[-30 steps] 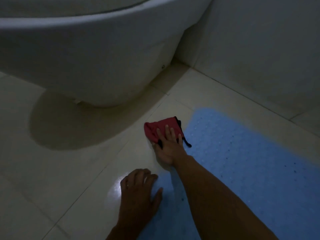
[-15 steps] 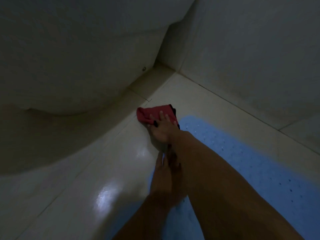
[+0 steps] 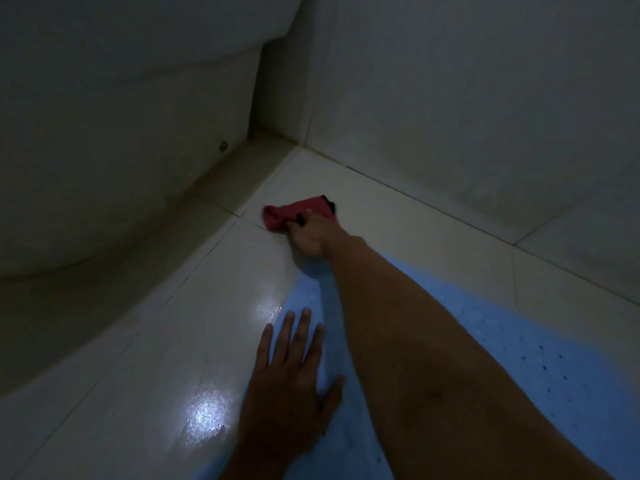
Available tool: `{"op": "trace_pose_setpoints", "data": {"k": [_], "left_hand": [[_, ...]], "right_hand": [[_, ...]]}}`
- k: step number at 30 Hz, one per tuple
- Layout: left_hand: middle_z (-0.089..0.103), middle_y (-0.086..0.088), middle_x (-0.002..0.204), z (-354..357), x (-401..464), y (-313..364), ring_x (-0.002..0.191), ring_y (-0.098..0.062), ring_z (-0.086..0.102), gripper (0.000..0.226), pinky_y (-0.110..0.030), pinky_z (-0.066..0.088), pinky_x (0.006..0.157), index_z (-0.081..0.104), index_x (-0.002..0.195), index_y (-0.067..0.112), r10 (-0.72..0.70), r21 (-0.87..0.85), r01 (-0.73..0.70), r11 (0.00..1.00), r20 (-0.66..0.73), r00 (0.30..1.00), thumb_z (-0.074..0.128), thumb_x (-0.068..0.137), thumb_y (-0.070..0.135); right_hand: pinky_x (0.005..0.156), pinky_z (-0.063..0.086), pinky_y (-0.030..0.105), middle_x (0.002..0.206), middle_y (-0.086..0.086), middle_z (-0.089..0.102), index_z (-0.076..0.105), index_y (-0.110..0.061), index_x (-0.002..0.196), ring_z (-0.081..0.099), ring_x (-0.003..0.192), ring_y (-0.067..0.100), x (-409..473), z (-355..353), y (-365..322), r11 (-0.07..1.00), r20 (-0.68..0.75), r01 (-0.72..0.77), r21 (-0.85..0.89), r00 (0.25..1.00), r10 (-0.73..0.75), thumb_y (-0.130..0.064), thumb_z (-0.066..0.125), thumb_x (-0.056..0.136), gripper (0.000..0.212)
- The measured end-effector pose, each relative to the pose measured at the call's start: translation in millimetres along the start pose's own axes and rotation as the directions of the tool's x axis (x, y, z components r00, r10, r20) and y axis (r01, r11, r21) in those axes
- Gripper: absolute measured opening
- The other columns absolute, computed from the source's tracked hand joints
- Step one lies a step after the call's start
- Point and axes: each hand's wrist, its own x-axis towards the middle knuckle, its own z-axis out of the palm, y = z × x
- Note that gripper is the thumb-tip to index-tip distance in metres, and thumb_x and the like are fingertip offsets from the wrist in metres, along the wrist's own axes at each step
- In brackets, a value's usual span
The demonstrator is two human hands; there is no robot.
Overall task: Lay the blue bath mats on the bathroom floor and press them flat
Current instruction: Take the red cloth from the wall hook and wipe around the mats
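A light blue bath mat [image 3: 519, 341] with small holes lies flat on the pale tiled floor [image 3: 156, 358], running from the lower right toward the corner. My left hand [image 3: 291, 382] rests flat with straight, spread fingers on the mat's left edge, partly over the tile. My right arm stretches across the mat. Just beyond the mat's far end, my right hand [image 3: 310, 237] grips a bunched red cloth [image 3: 287, 213] with black trim against the floor. My arm hides the mat's far tip.
The white toilet base [image 3: 121, 150] fills the left side, close to the cloth. A tiled wall [image 3: 485, 98] runs along the right behind the mat. A bright light reflection sits on the glossy floor left of my left hand. The room is dim.
My right hand pushed the red cloth farther toward the corner, off the mat's end. My left hand came out from under my right arm and now lies spread on the mat's edge.
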Motion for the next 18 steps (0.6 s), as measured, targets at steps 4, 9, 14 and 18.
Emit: {"op": "trace_pose_setpoints", "data": {"k": [4,9,14,18], "left_hand": [[0.017,-0.008,0.172,6,7,-2,0.16,-0.03,0.012,0.078,-0.059,0.021,0.124,0.041,0.157,0.016,-0.008,0.009,0.009,1.0,-0.098,0.995,0.042,0.098,0.067],[0.016,-0.007,0.172,6,7,-4,0.16,-0.029,0.009,0.076,-0.057,0.016,0.126,0.04,0.157,0.017,-0.017,0.036,0.02,0.999,-0.075,0.997,0.04,0.099,0.066],[0.019,-0.008,0.171,5,-1,-16,0.159,-0.029,0.014,0.076,-0.058,0.019,0.125,0.041,0.156,0.018,-0.034,0.095,0.044,0.995,-0.102,0.994,0.041,0.098,0.067],[0.016,-0.005,0.172,11,1,-11,0.16,-0.026,0.011,0.078,-0.056,0.015,0.127,0.036,0.159,0.02,-0.034,0.141,0.047,0.989,-0.088,0.995,0.037,0.098,0.069]], "right_hand": [[0.121,0.035,0.041,0.147,0.012,0.057,0.057,-0.015,0.144,0.051,0.137,0.028,-13,-36,66,0.984,-0.142,-0.028,0.178,0.988,0.054,-0.034,0.049,0.105,0.043],[0.117,0.037,0.037,0.138,0.015,0.064,0.067,-0.015,0.133,0.056,0.133,0.031,-64,-50,174,0.953,-0.286,-0.158,0.259,0.93,0.232,-0.025,0.057,0.102,0.034],[0.103,0.05,0.035,0.114,0.016,0.074,0.075,-0.016,0.11,0.068,0.111,0.031,-84,-38,174,0.941,-0.371,-0.23,0.247,0.875,0.311,-0.047,0.056,0.1,0.038],[0.118,0.035,0.046,0.141,0.011,0.062,0.063,-0.027,0.136,0.053,0.133,0.028,-86,-22,141,0.998,-0.317,0.038,0.04,0.948,-0.023,-0.046,0.041,0.101,0.045]]}}
